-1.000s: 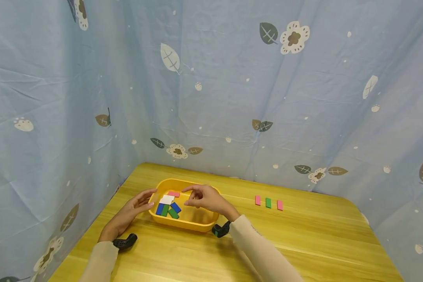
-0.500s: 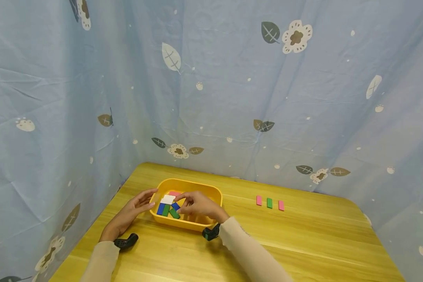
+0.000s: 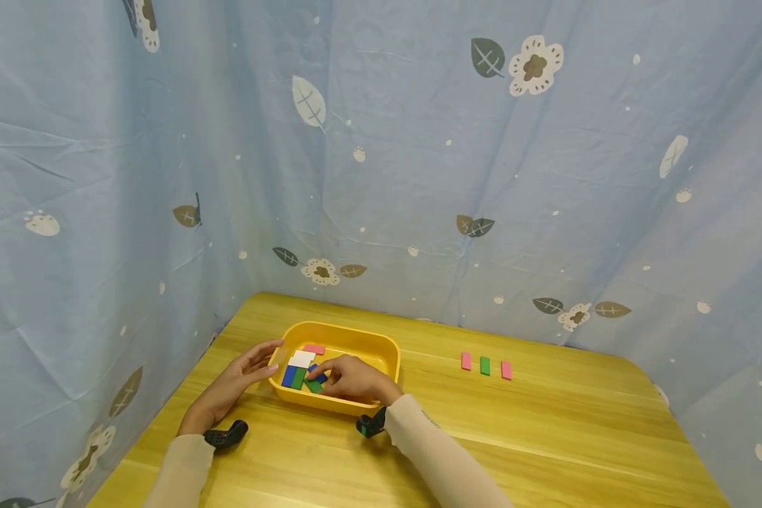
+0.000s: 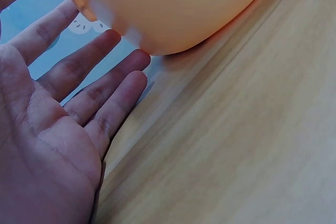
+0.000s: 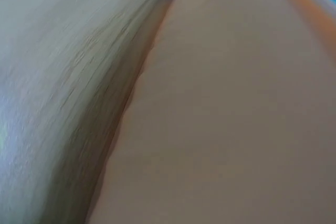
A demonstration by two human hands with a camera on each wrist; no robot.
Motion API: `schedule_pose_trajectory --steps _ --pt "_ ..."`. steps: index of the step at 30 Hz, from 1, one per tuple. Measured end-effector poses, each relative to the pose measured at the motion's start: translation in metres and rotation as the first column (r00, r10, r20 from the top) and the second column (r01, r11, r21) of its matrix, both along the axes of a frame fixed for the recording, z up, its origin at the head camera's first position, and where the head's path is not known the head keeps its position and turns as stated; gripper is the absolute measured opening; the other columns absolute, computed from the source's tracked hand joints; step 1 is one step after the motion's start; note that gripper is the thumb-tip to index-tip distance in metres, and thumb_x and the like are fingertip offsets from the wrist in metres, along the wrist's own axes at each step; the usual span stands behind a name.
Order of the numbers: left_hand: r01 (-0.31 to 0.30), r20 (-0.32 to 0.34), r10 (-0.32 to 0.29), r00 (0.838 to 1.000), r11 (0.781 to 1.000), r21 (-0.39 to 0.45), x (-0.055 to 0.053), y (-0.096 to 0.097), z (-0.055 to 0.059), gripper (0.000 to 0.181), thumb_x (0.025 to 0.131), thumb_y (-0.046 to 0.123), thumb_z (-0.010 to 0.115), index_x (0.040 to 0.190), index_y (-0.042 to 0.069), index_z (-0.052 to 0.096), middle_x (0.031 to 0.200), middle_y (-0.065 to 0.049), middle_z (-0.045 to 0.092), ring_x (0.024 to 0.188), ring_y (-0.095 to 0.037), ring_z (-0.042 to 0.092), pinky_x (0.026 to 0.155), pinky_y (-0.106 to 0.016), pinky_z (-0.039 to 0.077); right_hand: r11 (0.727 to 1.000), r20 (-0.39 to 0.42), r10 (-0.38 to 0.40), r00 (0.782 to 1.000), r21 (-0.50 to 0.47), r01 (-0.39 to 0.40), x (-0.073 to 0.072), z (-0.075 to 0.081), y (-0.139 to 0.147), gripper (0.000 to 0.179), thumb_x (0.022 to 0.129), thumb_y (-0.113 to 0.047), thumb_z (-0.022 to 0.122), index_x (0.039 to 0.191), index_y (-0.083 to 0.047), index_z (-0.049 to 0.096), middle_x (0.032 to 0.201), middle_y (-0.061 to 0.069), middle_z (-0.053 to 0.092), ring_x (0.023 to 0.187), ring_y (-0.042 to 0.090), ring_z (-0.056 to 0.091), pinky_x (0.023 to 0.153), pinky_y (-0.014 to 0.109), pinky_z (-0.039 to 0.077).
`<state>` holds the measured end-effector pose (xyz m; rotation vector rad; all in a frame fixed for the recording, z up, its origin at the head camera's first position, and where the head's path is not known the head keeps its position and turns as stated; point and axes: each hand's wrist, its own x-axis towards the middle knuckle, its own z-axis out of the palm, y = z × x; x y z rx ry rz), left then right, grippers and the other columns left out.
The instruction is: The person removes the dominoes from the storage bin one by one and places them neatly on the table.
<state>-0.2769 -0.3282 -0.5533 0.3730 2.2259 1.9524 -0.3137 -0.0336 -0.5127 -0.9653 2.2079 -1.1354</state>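
Head view, lower centre: green tile [image 3: 314, 386] slants down-right, just left of right hand [image 3: 354, 379]
Right grip: cannot tell
Left hand [image 3: 240, 372]: fingers extended beside yellow tray [image 3: 311, 403]

The bare left hand [image 3: 244, 375] emerges from a long, pale beige fabric left sleeve [image 3: 180, 469], and the bare right hand [image 3: 354, 379] from a matching pale beige fabric right sleeve [image 3: 441, 451] with 1 small dark marking near the cuff, too small to read. Each wrist wears 1 device: a bent, rounded black left wrist unit [image 3: 226, 435] dotted on its surface, and a blocky black right wrist unit [image 3: 371, 423] bearing 1 green patch.
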Motion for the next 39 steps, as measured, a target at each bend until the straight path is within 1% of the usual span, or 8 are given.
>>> schedule_pose_trajectory --steps 18,24,27,28,31,34,36,39 --pt "0.000 0.000 0.000 1.000 1.000 -0.005 0.001 -0.001 -0.006 0.059 0.106 0.025 0.061 0.159 0.017 0.037 0.167 -0.012 0.025 0.154 -0.043 0.013 0.119 -0.069 0.011 0.987 -0.193 -0.051 0.980 0.140 0.079 0.005 -0.009 -0.007 0.045 0.092 0.002 0.068 0.131 -0.020 0.071 0.069 -0.006 0.063 0.055 0.007 0.043 0.057 0.019 0.038" --pt "0.006 0.023 -0.006 1.000 1.000 0.004 0.001 0.000 -0.005 0.059 0.106 0.026 0.061 0.160 0.020 0.036 0.168 -0.010 0.023 0.155 -0.040 0.011 0.121 -0.067 0.011 0.983 -0.191 -0.069 0.979 0.153 0.099 0.003 -0.009 -0.006 0.037 0.092 0.000 0.069 0.125 -0.018 0.073 0.089 -0.011 0.071 0.054 0.008 0.042 0.058 0.019 0.040" --pt "0.004 0.019 -0.004 1.000 1.000 0.006 0.001 -0.001 -0.004 0.060 0.106 0.027 0.061 0.160 0.019 0.036 0.168 -0.011 0.022 0.155 -0.040 0.011 0.121 -0.067 0.011 0.981 -0.220 -0.083 0.972 0.152 0.118 0.003 -0.009 -0.006 0.028 0.092 -0.008 0.076 0.119 -0.014 0.073 0.087 -0.012 0.069 0.059 0.005 0.051 0.066 0.022 0.050" --pt "0.001 0.017 -0.001 1.000 1.000 0.007 0.001 -0.001 -0.004 0.061 0.105 0.027 0.062 0.160 0.018 0.036 0.168 -0.011 0.023 0.155 -0.040 0.011 0.121 -0.067 0.011 0.980 -0.234 -0.094 0.968 0.147 0.131 0.003 -0.008 -0.007 0.027 0.092 -0.012 0.079 0.118 -0.013 0.073 0.083 -0.011 0.067 0.062 0.005 0.055 0.076 0.024 0.054" --pt "-0.001 0.000 0.001 1.000 1.000 0.000 0.002 -0.002 -0.004 0.062 0.105 0.027 0.062 0.160 0.015 0.036 0.167 -0.012 0.023 0.155 -0.041 0.011 0.120 -0.067 0.011 0.977 -0.263 -0.143 0.954 0.119 0.179 0.003 -0.007 -0.008 0.036 0.089 -0.026 0.084 0.119 -0.011 0.071 0.075 -0.012 0.064 0.066 0.003 0.060 0.090 0.030 0.055" --pt "0.000 -0.013 0.000 1.000 1.000 -0.006 0.002 -0.002 -0.003 0.061 0.105 0.026 0.062 0.160 0.015 0.036 0.167 -0.012 0.024 0.155 -0.041 0.012 0.120 -0.068 0.011 0.972 -0.216 -0.213 0.953 0.053 0.230 0.002 -0.001 -0.007 0.045 0.087 -0.030 0.086 0.123 -0.009 0.069 0.075 -0.011 0.067 0.061 0.009 0.064 0.079 0.030 0.059" --pt "0.000 -0.019 0.000 1.000 1.000 -0.007 0.002 -0.002 -0.002 0.061 0.105 0.027 0.062 0.160 0.016 0.037 0.167 -0.011 0.025 0.155 -0.040 0.014 0.120 -0.067 0.011 0.968 -0.177 -0.243 0.954 0.019 0.250 0.000 0.005 -0.005 0.047 0.087 -0.028 0.085 0.126 -0.007 0.068 0.078 -0.009 0.070 0.057 0.015 0.066 0.058 0.029 0.058" --pt "-0.004 -0.017 0.004 1.000 1.000 -0.007 0.000 -0.002 -0.001 0.060 0.105 0.027 0.062 0.159 0.018 0.038 0.167 -0.009 0.025 0.155 -0.038 0.015 0.121 -0.066 0.013 0.965 -0.143 -0.260 0.955 -0.016 0.261 -0.002 0.015 0.001 0.046 0.089 -0.023 0.084 0.128 -0.006 0.067 0.082 -0.006 0.073 0.054 0.022 0.067 0.049 0.030 0.056"
